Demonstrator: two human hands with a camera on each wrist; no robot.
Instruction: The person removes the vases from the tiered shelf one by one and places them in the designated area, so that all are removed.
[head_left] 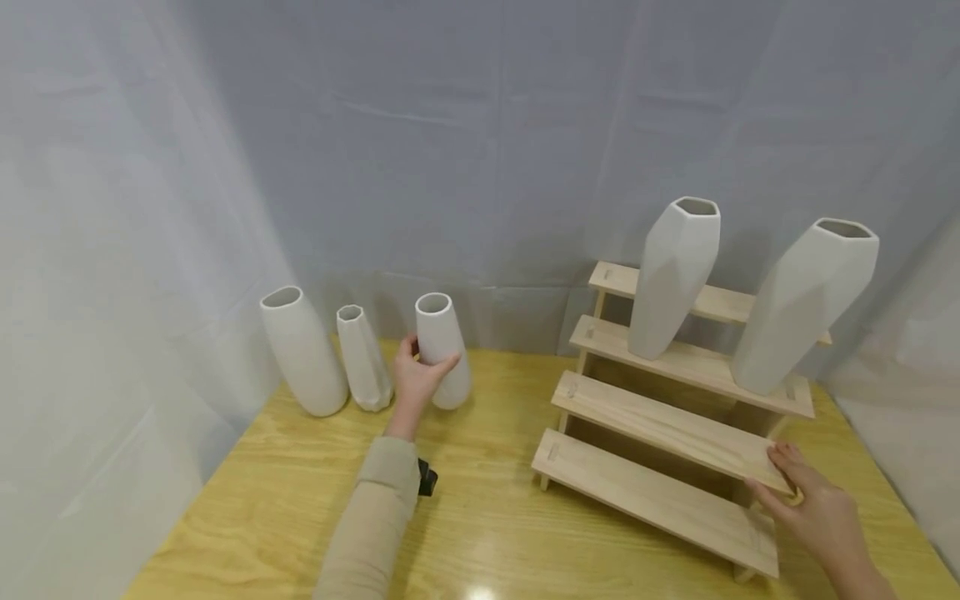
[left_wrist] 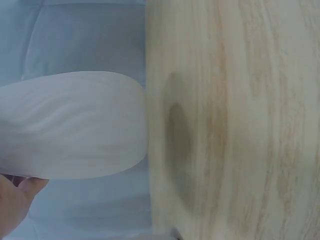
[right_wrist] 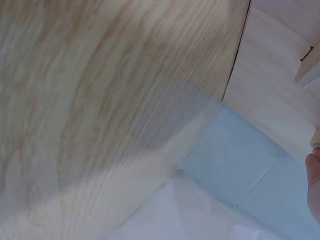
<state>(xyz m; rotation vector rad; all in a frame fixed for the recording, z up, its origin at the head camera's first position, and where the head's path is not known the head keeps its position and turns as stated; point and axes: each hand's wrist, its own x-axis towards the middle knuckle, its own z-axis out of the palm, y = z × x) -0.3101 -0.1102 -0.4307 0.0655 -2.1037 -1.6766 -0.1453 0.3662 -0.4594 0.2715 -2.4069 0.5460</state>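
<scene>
My left hand (head_left: 420, 375) grips a smooth white vase (head_left: 443, 354) round its side, thumb across the front. In the left wrist view that vase (left_wrist: 80, 125) lies across the picture, and a dark shadow falls on the tabletop apart from its base, so it seems slightly raised. My right hand (head_left: 817, 508) pinches the right end of a step on a wooden tiered stand (head_left: 660, 421), thumb on the front edge, fingers above. Only a bit of that hand (right_wrist: 314, 185) shows in the right wrist view. Two tall faceted white vases, left (head_left: 673, 279) and right (head_left: 806, 304), stand on an upper step.
To the left of my left hand stand a slim ridged white vase (head_left: 365, 362) and a wider smooth one (head_left: 303, 354). Everything rests on a yellowish wooden table (head_left: 465, 517). Grey cloth (head_left: 480, 167) hangs behind, with pale cloth at both sides.
</scene>
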